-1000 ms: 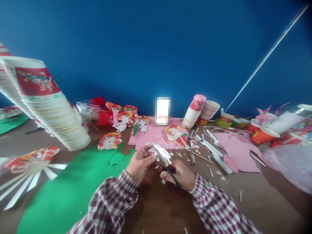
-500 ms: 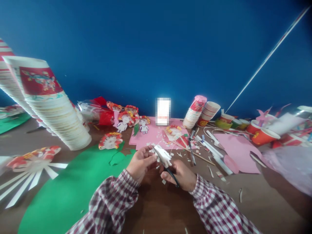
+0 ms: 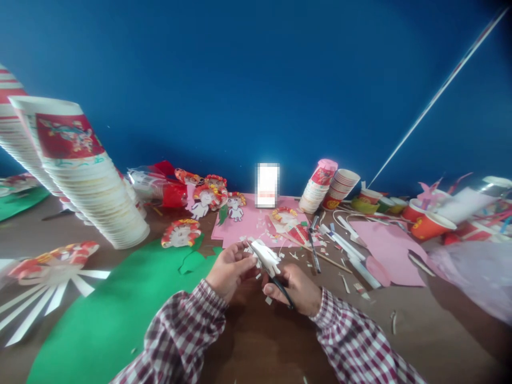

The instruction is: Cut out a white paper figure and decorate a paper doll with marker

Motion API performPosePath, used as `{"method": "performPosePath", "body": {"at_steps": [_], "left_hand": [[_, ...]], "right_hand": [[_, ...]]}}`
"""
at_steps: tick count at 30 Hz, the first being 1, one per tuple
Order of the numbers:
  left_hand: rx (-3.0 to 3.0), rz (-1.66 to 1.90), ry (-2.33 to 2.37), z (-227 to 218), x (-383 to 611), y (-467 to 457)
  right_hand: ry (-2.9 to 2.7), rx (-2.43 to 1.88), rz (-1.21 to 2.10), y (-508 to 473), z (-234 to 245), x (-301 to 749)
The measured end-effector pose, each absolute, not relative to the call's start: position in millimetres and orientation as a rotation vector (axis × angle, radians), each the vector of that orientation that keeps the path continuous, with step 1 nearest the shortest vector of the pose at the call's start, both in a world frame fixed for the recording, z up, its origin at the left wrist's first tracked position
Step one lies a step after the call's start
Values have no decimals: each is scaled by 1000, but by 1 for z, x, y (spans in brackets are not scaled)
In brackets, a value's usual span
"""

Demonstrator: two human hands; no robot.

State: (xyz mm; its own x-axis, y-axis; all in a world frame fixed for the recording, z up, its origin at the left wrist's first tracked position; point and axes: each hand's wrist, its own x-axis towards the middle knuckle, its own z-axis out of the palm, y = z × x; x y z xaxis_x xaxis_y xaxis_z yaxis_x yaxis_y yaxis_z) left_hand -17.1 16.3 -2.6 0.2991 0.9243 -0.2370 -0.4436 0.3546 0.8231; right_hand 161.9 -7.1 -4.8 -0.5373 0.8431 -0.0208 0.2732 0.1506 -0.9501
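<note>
Between my two hands is a small white paper cutout point(image 3: 265, 256) with cut, uneven edges. My left hand point(image 3: 232, 271) pinches it from the left, thumb on top. Scissors point(image 3: 282, 292) with dark handles are gripped in my right hand point(image 3: 296, 289). Their blades run up along the paper, and I cannot tell how far apart the blades are. White scraps lie on the brown table point(image 3: 260, 341) just beyond and below the hands.
Tall stacks of paper cups point(image 3: 94, 186) lean at the left. Green paper point(image 3: 120, 304) lies beside my left arm. Pink sheets point(image 3: 244, 229), paper figures point(image 3: 235, 208), a pen point(image 3: 314, 250) and a wooden stick point(image 3: 330, 261) lie ahead. More cups point(image 3: 432, 226) stand at the right.
The view has shifted very slightly. Both hands keep their hold on the paper and scissors, with hardly any movement.
</note>
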Motion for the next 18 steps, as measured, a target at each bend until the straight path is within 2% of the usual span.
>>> {"method": "performPosePath", "body": {"at_steps": [18], "left_hand": [[653,1004,832,-2,-15,17]], "right_hand": [[-1865,-1072,1420,-7,-8,161]]}}
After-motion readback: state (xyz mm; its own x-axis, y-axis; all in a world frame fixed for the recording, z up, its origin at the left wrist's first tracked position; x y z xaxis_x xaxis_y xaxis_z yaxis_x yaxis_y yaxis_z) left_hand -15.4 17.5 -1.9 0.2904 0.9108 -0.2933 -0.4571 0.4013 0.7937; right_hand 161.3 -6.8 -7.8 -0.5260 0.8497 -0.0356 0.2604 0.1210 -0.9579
